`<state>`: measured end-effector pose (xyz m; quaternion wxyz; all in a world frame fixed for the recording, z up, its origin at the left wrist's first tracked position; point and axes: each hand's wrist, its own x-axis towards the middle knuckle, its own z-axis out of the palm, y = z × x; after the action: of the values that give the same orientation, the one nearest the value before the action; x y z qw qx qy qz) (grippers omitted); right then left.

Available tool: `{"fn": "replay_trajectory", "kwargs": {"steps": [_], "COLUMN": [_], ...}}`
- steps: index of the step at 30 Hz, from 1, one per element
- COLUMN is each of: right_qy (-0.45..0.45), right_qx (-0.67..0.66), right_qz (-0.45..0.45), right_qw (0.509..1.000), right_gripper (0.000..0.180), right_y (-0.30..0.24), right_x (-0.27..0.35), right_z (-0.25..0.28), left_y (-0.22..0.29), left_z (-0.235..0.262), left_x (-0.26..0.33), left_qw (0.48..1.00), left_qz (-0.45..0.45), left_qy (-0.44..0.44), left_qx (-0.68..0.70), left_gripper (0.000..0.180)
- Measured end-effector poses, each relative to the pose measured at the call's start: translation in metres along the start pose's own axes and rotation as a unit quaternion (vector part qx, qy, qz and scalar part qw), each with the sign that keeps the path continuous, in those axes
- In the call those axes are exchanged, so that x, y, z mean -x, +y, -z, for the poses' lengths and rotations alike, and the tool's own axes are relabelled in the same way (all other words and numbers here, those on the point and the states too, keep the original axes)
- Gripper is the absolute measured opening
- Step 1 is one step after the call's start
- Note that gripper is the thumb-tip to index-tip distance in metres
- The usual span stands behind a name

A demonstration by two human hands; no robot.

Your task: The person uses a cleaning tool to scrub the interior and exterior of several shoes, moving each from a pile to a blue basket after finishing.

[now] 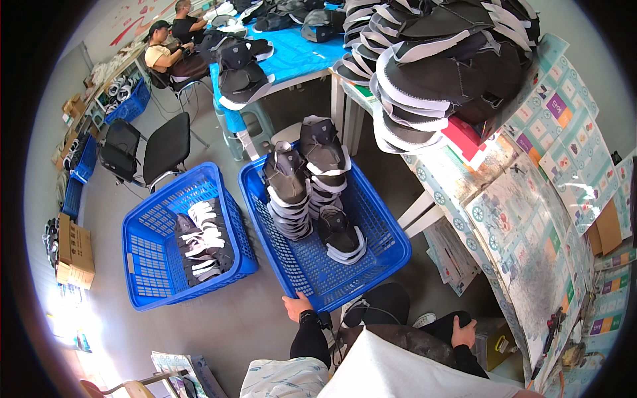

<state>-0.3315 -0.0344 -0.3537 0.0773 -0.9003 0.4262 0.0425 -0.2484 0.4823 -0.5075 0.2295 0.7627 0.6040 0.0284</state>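
The left hand point(296, 305) is touching the near blue basket point(308, 270) at its seven o'clock corner, though I cannot tell whether its fingers are gripping the rim or only leaning against it. That basket is sitting on the floor ahead of the person, toward twelve o'clock. At the basket's four o'clock, the right hand point(462, 331) is lying by the knee, its fingers bending loosely and showing nothing in them; I cannot tell how far they are closing. Inside the basket, the left stack point(286, 189) of black-and-white stitched pieces is rising at eleven o'clock, the back stack point(324, 162) is standing at twelve, and the short stack point(342, 237) is sitting near the middle. Because the weight is gathering toward the far end and one hand alone is touching the rim, a sharp tug could be setting the taller stacks swaying and spilling into the bare near end. A swing toward nine o'clock could be knocking the second blue basket point(136, 282), while one toward three could be catching the white table leg point(423, 215). Up at one o'clock, the big pile point(458, 79) is bulging past the table's edge, so a bump there could be sending pieces sliding down.
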Motion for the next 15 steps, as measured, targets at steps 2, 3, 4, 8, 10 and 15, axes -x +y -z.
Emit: {"fn": "replay_trajectory", "kwargs": {"steps": [2,3,4,8,10,15], "right_qy": [0.000,-0.003,-0.006,0.003,-0.004,-0.002], "right_qx": [0.001,0.001,0.000,-0.001,-0.007,-0.008], "right_qz": [-0.002,-0.005,-0.007,-0.007,-0.007,-0.018], "right_qw": [1.000,1.000,1.000,1.000,1.000,1.000], "right_gripper": [0.082,0.082,0.082,0.082,0.082,0.083], "right_y": [0.0005,-0.0001,0.0002,0.0035,0.0009,0.0032], "right_x": [-0.0007,-0.0007,-0.0007,-0.0005,0.0014,0.0034], "right_z": [0.0003,0.0011,0.0015,-0.0024,0.0006,0.0011], "left_y": [0.0004,0.0006,0.0007,-0.0015,0.0000,0.0014], "left_z": [-0.0007,-0.0011,-0.0016,-0.0025,-0.0004,0.0047], "left_x": [0.0005,0.0008,0.0010,-0.0009,0.0010,0.0019], "left_qw": [1.000,1.000,1.000,1.000,1.000,1.000], "left_qz": [-0.005,-0.004,-0.004,0.004,0.003,-0.005], "left_qy": [0.000,0.001,0.002,-0.001,0.003,0.008], "left_qx": [-0.007,-0.008,-0.009,0.009,-0.014,-0.010], "left_gripper": [0.042,0.042,0.042,0.045,0.042,0.042]}}
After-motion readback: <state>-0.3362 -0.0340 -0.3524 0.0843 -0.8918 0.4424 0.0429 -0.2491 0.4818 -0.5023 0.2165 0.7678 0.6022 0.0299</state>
